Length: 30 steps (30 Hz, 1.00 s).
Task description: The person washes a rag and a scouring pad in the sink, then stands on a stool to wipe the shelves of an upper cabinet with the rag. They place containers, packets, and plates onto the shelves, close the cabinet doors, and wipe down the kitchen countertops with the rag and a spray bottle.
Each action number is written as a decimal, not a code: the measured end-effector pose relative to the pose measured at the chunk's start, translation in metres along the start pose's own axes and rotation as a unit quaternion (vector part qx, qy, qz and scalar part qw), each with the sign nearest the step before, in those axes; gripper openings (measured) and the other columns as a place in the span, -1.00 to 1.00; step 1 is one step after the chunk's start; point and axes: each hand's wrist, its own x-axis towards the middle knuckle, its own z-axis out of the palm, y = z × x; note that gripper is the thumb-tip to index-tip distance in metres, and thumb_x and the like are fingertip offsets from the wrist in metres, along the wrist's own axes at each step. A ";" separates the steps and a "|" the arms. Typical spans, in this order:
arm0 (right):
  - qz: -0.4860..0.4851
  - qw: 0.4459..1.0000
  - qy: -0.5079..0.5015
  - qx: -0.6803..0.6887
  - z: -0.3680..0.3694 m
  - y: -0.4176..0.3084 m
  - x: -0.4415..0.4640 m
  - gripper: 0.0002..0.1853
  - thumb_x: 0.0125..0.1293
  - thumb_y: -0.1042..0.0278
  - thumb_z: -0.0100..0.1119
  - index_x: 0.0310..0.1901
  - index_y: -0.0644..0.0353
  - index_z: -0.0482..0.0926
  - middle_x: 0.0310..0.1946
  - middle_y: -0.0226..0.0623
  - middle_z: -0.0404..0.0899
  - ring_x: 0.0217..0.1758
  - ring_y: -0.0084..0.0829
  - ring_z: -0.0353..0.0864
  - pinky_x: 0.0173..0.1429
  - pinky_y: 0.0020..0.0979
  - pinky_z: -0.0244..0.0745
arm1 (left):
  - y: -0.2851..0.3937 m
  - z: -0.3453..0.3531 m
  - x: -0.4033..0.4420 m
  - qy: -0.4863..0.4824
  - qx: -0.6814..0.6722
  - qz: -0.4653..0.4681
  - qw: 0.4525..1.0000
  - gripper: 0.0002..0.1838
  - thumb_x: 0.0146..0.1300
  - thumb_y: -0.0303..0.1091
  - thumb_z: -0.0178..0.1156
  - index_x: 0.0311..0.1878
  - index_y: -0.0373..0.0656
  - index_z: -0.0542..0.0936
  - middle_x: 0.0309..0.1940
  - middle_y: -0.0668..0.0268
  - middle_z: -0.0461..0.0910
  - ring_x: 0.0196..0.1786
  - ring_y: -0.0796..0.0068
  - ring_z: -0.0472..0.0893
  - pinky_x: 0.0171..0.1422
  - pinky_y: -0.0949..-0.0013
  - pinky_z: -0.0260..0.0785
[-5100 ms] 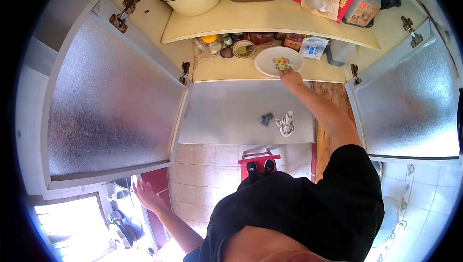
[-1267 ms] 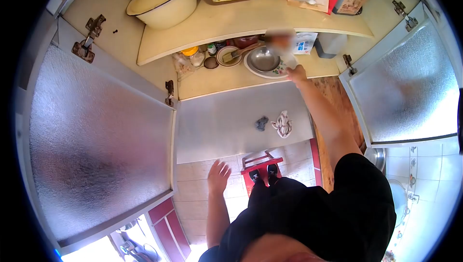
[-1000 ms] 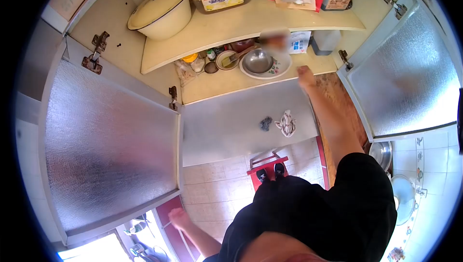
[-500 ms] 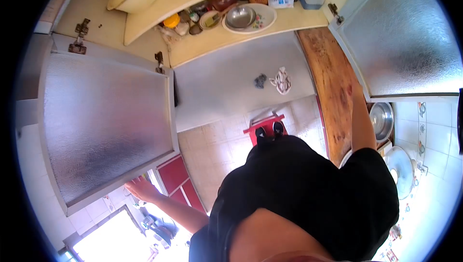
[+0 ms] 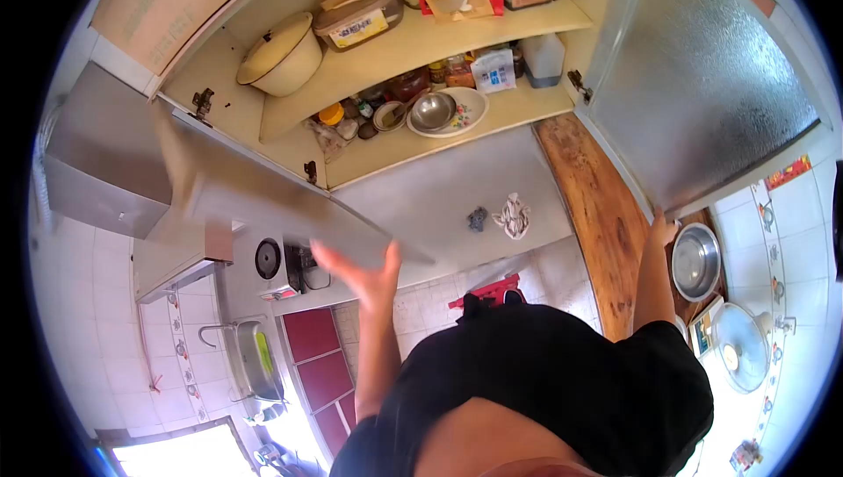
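Observation:
A wall cabinet [image 5: 386,170] stands open before me, its shelves holding bowls, jars and packets. Its left door [image 5: 263,183] is blurred by motion and partly swung in. My left hand [image 5: 364,277] is by that door's lower edge, thumb and fingers apart; whether it touches the door I cannot tell. On the other side, my right hand [image 5: 665,229] grips the bottom corner of the frosted-glass right door [image 5: 702,82], which stands wide open. A metal bowl [image 5: 433,112] sits in a floral white dish [image 5: 465,117] on the lower shelf.
Below the cabinet, two crumpled cloths [image 5: 512,216] lie on a grey surface. A wooden counter [image 5: 597,205] runs along the right, with a steel basin [image 5: 696,262] and a glass lid [image 5: 740,347]. At left are a sink [image 5: 256,358] and a range hood [image 5: 110,148]. My feet are near a red stool [image 5: 487,291].
The left door has swung inward, and my left hand has moved right and up, fingers spread. My right hand now shows at the right door's corner. My view has tilted up.

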 end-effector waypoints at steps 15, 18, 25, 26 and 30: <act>-0.202 0.943 -0.160 0.212 -0.116 -0.092 -0.019 -0.72 0.23 0.30 0.18 -0.10 0.30 0.52 -0.30 -0.36 0.55 -0.18 -0.51 0.46 -0.06 -0.48 0.35 | -0.006 0.225 0.150 0.131 0.162 0.182 0.961 0.03 -0.04 -0.28 0.34 0.39 -0.36 -0.10 0.36 -0.32 -0.23 0.42 -0.34 -0.21 0.41 -0.29 -0.34; -0.271 0.932 -0.191 0.146 -0.121 -0.084 -0.060 -0.70 0.17 0.35 0.21 -0.09 0.31 0.51 -0.21 -0.23 0.58 -0.07 -0.39 0.52 0.03 -0.38 0.39 | -0.006 0.236 0.163 0.140 0.177 0.173 0.959 0.03 -0.04 -0.25 0.35 0.39 -0.35 -0.09 0.36 -0.34 -0.20 0.42 -0.35 -0.20 0.40 -0.31 -0.34; -0.510 0.790 -0.336 0.061 -0.082 -0.115 -0.176 -0.45 0.02 0.38 0.26 0.08 0.34 0.39 0.11 0.08 0.35 0.22 0.03 0.29 0.27 -0.11 0.19 | -0.008 0.247 0.176 0.141 0.211 0.143 0.956 0.04 -0.08 -0.24 0.37 0.38 -0.38 -0.05 0.35 -0.35 -0.16 0.42 -0.36 -0.15 0.40 -0.32 -0.32; -0.558 0.768 -0.311 0.040 -0.068 -0.120 -0.190 -0.34 0.00 0.36 0.28 0.17 0.38 0.31 0.21 0.16 0.24 0.29 0.10 0.19 0.33 -0.07 0.12 | -0.007 0.245 0.176 0.130 0.218 0.134 0.958 0.00 -0.03 -0.22 0.35 0.37 -0.39 -0.03 0.34 -0.37 -0.15 0.41 -0.38 -0.14 0.40 -0.32 -0.29; -0.519 0.788 -0.290 0.156 -0.038 -0.187 -0.264 0.02 -0.04 0.33 0.31 0.34 0.50 -0.15 0.37 0.23 -0.13 0.44 0.11 -0.11 0.47 -0.07 -0.19 | 0.000 0.227 0.153 0.094 0.103 0.141 0.980 -0.13 0.09 -0.23 0.29 0.35 -0.40 0.04 0.37 -0.31 -0.16 0.40 -0.37 -0.12 0.40 -0.27 -0.25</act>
